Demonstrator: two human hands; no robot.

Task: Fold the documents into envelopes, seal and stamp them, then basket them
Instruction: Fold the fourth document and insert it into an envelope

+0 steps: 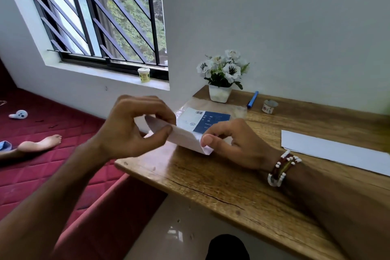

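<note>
One folded document [185, 137] is pinched at each end between my left hand [135, 126] and right hand [234, 143], just above the desk edge. Beyond my right hand lies an envelope pack [211, 120]; sealing, stamping, basketing all remain, I judge.

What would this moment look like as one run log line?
step: folding | left hand: pinching folded paper | right hand: pinching its near end | flat sheet: waiting on table

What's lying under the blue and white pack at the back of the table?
The blue and white pack rests on a clear plastic sleeve, itself on the wooden table. Its near edge is hidden behind the folded paper held in both hands.
</note>
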